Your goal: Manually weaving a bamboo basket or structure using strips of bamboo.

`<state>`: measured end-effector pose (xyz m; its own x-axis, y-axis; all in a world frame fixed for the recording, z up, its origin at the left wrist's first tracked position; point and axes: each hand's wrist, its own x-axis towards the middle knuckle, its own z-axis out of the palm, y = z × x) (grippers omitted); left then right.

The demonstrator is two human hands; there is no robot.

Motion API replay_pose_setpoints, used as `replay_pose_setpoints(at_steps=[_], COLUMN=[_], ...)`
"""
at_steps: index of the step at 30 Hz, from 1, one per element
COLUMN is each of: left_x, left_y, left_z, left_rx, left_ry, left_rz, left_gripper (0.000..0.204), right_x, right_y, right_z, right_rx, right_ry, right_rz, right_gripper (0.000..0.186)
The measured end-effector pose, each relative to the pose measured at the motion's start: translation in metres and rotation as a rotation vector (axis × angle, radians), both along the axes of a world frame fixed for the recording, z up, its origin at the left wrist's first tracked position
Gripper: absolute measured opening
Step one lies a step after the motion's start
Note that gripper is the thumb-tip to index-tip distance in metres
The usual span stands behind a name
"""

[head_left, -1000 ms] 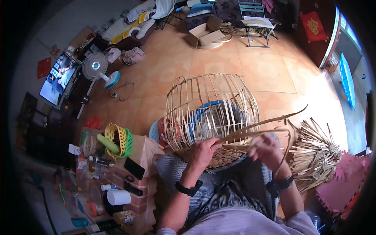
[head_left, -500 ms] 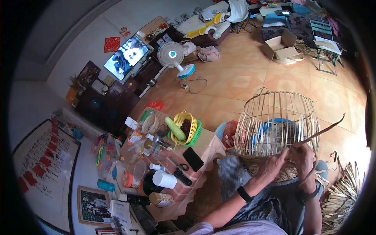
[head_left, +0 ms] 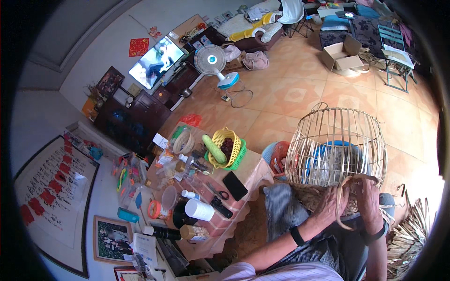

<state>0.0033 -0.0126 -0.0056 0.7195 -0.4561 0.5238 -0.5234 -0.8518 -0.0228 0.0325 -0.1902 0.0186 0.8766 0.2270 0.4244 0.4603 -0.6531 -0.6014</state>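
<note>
On my lap rests a half-woven basket with a tall open frame of thin canes [head_left: 300, 140] and a braided band [head_left: 309, 195] of dried leaf at its near end. My left hand [head_left: 330, 202], with a black band on the wrist, is closed on a pale brown dried leaf strip [head_left: 341, 218] that curves in a loop. Close beside it, my right hand [head_left: 369, 201] has its fingers curled around the strip's upper part at the basket's edge. The fingertips are partly hidden. Through the canes shows a blue basin [head_left: 318, 152] behind the frame.
To the left, a cloth-covered table [head_left: 255, 175] carries a phone [head_left: 235, 186], scissors [head_left: 219, 192], a white bottle [head_left: 199, 209], jars and a yellow basket [head_left: 220, 136] with a green gourd. A pile of dried leaf strips [head_left: 412, 234] lies right. Farther off stands a fan [head_left: 210, 60].
The strip, which stuck out to the upper right, is now bent into a loop hanging down between my hands. My hands have shifted slightly, and the whole view has tilted a little.
</note>
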Motion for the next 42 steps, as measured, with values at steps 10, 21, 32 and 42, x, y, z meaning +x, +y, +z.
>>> replay_pose_setpoints(at_steps=[10, 21, 32, 42], left_x=[0.000, 0.018, 0.021, 0.021], left_y=[-0.011, -0.010, 0.005, 0.001], left_z=[0.010, -0.005, 0.003, 0.012], left_rx=[0.194, 0.035, -0.265, -0.232], left_ry=[0.078, 0.376, 0.568, 0.585], left_rz=[0.155, 0.105, -0.077, -0.075], left_gripper=[0.056, 0.021, 0.019, 0.019], right_x=[0.003, 0.008, 0.020, 0.010], right_y=[-0.001, 0.018, 0.017, -0.005], right_z=[-0.006, -0.011, -0.021, -0.025], right_rx=[0.147, 0.120, 0.249, 0.662], right_ry=[0.221, 0.150, 0.182, 0.624], right_rz=[-0.093, -0.226, -0.131, -0.083], right_gripper=[0.024, 0.022, 0.018, 0.021])
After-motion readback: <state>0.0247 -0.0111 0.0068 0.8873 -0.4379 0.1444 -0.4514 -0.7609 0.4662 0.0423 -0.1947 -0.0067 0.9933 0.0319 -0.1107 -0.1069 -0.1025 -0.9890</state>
